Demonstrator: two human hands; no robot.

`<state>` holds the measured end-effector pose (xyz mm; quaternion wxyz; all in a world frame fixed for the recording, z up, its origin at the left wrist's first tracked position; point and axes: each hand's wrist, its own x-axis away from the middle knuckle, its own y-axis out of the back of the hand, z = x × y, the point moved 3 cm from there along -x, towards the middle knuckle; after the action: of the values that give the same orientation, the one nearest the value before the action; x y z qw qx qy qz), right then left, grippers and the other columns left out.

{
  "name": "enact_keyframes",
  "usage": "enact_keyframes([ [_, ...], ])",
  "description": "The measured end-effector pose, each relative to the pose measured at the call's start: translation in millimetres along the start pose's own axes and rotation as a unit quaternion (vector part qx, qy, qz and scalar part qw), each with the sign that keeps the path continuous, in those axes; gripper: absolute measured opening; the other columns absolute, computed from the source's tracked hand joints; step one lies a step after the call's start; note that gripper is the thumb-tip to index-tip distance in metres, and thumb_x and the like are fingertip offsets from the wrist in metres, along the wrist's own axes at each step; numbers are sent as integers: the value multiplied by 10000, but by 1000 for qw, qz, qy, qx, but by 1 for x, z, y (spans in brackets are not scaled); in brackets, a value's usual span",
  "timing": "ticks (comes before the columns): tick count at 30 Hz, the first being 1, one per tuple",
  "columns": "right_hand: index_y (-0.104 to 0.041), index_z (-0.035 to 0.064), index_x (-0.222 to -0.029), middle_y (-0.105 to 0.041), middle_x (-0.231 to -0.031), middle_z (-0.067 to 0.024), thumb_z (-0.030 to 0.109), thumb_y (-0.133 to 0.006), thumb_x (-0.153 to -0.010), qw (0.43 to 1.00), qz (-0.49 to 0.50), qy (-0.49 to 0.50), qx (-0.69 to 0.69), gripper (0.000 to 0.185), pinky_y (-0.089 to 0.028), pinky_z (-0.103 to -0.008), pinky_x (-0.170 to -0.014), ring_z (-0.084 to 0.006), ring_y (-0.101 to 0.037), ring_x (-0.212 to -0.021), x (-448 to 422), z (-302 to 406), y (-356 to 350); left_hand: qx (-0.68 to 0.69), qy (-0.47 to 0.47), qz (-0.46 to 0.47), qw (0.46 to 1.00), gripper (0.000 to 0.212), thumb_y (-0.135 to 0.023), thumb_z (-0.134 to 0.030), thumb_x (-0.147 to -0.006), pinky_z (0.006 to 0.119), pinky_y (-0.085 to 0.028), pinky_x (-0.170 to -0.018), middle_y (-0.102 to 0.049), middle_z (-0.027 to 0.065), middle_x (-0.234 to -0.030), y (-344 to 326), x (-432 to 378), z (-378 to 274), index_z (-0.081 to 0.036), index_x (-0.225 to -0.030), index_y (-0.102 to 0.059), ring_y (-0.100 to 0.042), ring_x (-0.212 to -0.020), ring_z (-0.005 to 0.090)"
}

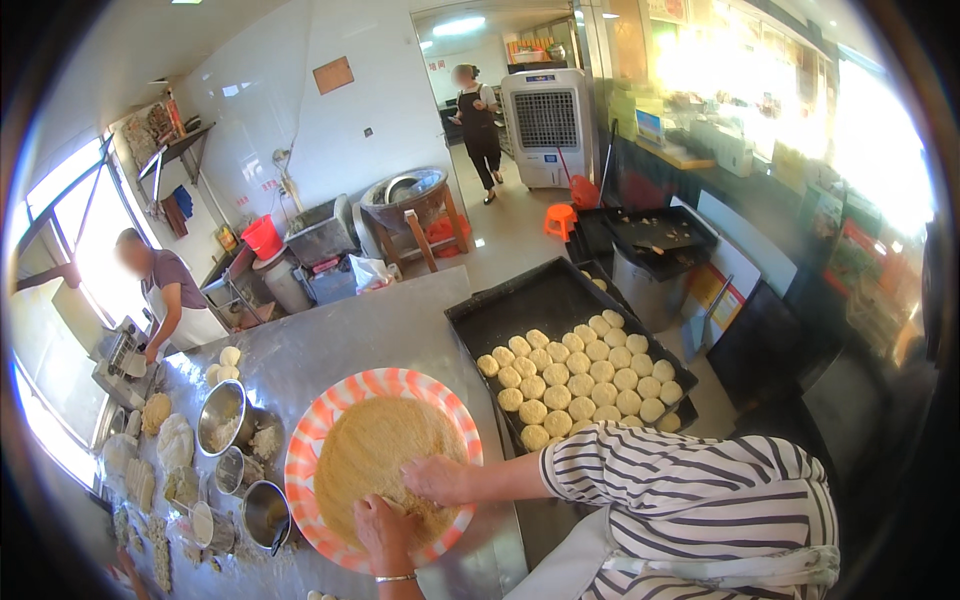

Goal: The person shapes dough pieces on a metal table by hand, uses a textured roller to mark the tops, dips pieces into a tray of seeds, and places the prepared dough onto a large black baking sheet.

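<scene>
A wide basin with an orange-and-white rim (300,457) stands on the metal worktable, holding a bed of pale yellow crumbs or seeds (382,435). My left hand (384,529) is low in the basin, fingers bent over what looks like a pale dough piece, mostly hidden. My right hand (436,480) rests in the crumbs to its right, fingers partly sunk, so whether it holds anything cannot be seen. Beside the basin on the right, a black baking tray (517,300) carries rows of round, flat, coated dough pieces (556,373).
Steel bowls (223,416) and dough pieces (175,442) lie left of the basin on the worktable (390,315). A person in a white apron (176,300) works at a machine at the far left. Another person (478,120) is in the doorway beside an air cooler (547,124).
</scene>
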<state>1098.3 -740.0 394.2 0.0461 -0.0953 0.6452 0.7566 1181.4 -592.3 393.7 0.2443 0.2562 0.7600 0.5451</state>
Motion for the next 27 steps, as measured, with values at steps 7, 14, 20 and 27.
enact_keyframes([
  [7,-663,-30,-988,-599,-1088,-166,118,-672,-810,999,45,-28,11,232,-594,-393,-785,-298,-634,-1010,-5,-3,-5,37,31,-33,998,509,-878,-204,-644,447,-529,-847,-577,187,-1064,-9,-7,6,-9,-1015,-589,-615,-997,367],
  [14,-741,24,-920,-646,-1027,-142,112,-721,-768,999,20,-16,19,177,-582,-369,-848,-267,-647,-1008,-4,6,3,40,54,-20,998,420,-805,-222,-718,472,-537,-878,-591,199,-1117,10,3,2,-21,-1029,-607,-626,-1037,388],
  [20,-715,46,-897,-645,-1020,-132,173,-685,-822,997,9,-72,15,150,-586,-380,-770,-283,-668,-958,-13,-6,-17,65,90,-63,992,346,-789,-210,-750,440,-536,-864,-601,211,-1038,-8,-6,16,-6,-970,-615,-644,-965,361],
  [27,-612,27,-1049,-634,-1125,-145,198,-622,-939,908,-6,-215,-360,204,-575,-416,-811,-314,-672,-993,-12,-16,13,688,182,-18,702,269,-673,-201,-896,393,-592,-863,-648,198,-1043,7,-1,52,29,-1012,-594,-681,-956,278],
])
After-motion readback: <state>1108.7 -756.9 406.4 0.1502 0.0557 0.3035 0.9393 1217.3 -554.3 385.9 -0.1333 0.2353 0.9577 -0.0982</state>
